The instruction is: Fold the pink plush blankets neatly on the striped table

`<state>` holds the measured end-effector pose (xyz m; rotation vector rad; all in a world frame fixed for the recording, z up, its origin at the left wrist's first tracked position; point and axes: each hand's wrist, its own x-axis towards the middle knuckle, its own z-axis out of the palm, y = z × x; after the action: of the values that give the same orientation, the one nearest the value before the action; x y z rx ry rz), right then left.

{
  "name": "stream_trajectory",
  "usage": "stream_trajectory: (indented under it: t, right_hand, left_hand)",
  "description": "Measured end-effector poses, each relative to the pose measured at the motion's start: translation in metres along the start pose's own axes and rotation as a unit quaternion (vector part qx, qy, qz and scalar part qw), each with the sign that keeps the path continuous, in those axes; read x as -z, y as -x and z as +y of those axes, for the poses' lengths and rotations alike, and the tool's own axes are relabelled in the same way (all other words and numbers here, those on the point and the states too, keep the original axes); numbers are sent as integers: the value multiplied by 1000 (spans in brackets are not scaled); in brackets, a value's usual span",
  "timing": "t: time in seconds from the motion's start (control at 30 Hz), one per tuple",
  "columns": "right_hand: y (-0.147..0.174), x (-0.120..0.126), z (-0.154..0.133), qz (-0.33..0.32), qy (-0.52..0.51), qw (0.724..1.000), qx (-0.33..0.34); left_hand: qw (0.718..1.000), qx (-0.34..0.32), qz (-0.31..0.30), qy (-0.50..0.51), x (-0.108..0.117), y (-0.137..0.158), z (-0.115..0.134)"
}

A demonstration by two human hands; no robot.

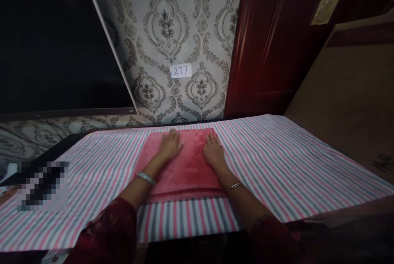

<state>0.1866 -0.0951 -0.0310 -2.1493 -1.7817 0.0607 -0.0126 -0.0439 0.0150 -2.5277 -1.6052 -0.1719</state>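
Observation:
A pink plush cloth [187, 169], folded into a rough rectangle, lies flat in front of me. My left hand [170, 146] rests over its upper left part, fingers stretched out and slightly blurred. On the upper right part, near the edge, my right hand [214, 151] lies palm down with its fingers spread. Neither hand grips anything. The cloth looks darker red around my right hand. Along its near side a fold shows as a dark line.
A striped cloth [261, 153] covers the table beneath. Behind it stands a patterned wall with a paper label [180, 70] reading 277. A large dark screen [61, 51] is at left, a dark red door panel [261, 42] and a cardboard box [347, 104] at right.

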Motion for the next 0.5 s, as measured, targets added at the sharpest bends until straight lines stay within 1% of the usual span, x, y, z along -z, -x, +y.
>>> stream_trajectory:
  t: [0.03, 0.07, 0.1, 0.17, 0.23, 0.27, 0.3, 0.33, 0.4, 0.43, 0.5]
  right_hand:
    - [-1, 0, 0, -2, 2, 1000, 1]
    - [-2, 1, 1, -5, 1, 1000, 2]
    - [-3, 3, 1, -10, -1, 1000, 2]
    - [-6, 8, 3, -20, -5, 1000, 0]
    - [-7, 14, 6, -18, -9, 1000, 18]
    - [-7, 17, 7, -14, -11, 999, 45]
    - [-7, 20, 8, -13, -14, 996, 88]
    - [-7, 22, 10, -20, -16, 990, 140]
    - [-8, 23, 13, -54, -17, 969, 242]
    - [-11, 22, 15, -76, -16, 958, 275]
    - [-20, 19, 20, -101, -9, 947, 304]
  left_hand:
    - [998, -65, -14, 21, -2, 13, 14]
    - [992, -116, -18, 41, -4, 26, 27]
    - [987, -146, -17, 61, -7, 40, 39]
    - [979, -180, -19, 92, -10, 64, 56]
    - [977, -181, -28, 114, -12, 81, 66]
    - [977, -175, -31, 121, -13, 87, 69]
    - [977, -171, -30, 127, -14, 91, 71]
    - [976, -171, -23, 131, -15, 94, 73]
    - [974, -187, 1, 129, -20, 98, 77]
    - [973, -197, 12, 124, -23, 99, 79]
    - [972, -206, 24, 111, -28, 102, 83]
